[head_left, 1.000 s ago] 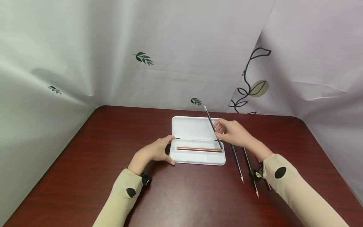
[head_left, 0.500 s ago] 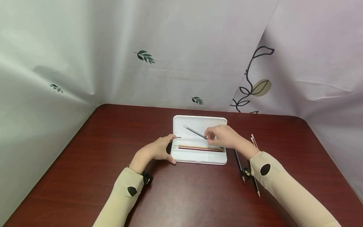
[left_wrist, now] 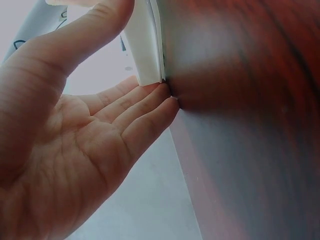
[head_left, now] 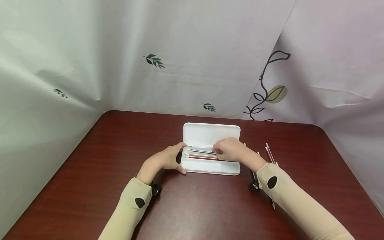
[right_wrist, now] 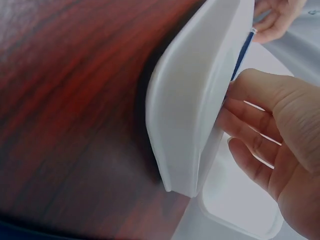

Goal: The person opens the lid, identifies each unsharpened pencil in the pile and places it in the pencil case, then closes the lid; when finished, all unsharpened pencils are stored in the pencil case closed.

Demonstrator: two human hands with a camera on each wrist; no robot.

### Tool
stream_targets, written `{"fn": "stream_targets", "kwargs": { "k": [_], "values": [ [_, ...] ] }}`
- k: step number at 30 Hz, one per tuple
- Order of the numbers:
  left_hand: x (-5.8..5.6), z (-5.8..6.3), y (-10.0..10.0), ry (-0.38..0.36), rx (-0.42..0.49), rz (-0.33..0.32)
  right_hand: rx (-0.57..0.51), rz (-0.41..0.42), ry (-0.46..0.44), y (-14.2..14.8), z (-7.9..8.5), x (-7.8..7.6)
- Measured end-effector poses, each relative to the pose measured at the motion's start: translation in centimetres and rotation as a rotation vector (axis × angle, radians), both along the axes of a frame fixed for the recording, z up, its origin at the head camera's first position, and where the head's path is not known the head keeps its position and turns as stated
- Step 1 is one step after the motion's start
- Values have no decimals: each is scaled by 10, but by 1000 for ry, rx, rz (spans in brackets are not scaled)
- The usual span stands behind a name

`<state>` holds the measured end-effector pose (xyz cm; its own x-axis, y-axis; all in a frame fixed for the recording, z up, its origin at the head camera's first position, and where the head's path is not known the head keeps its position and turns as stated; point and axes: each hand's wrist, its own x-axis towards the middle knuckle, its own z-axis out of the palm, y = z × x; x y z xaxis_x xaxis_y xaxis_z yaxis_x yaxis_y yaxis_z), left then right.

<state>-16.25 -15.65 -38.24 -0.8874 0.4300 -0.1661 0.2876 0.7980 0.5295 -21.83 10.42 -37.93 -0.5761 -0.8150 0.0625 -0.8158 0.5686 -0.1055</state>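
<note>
Several red and gold pencils [head_left: 201, 156] lie lengthwise in the white case [head_left: 199, 166], its lid folded back on the desk [head_left: 120, 143]. From the head, your right hand [head_left: 231, 149] covers one end of the dark pencil [head_left: 201, 151] just beyond them; the right wrist view reveals its blue barrel and your thumb and fingers pinching it. Your left hand [head_left: 168, 159] spans the case's left end, and the left wrist view adds its palm and nearly straight, unclenched fingers touching there. The head view also shows loose pencils [head_left: 271, 155], partly hidden by your right sleeve [head_left: 297, 196].
</note>
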Motion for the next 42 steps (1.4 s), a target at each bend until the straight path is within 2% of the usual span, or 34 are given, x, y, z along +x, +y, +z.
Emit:
{"fn": "stream_targets", "kwargs": {
  "k": [5, 10, 18, 22, 25, 34, 42],
  "values": [
    [0, 0, 0, 1, 7, -4, 3, 44, 49, -1, 1, 4],
    [0, 0, 0, 3, -1, -7, -8, 15, 18, 0, 1, 6],
    [0, -1, 2, 3, 3, -12, -107, -111, -123, 29, 6, 5],
    [0, -1, 1, -5, 0, -1, -199, -131, -226, 49, 8, 5],
    [0, -1, 1, -11, 3, 4, -245, -144, -269, 63, 6, 7],
    [0, -1, -1, 3, 14, -19, -294, -214, -296, 114, -3, 28],
    [2, 0, 0, 20, 21, -32, -333, -239, -258, 147, -4, 51]
  ]
}}
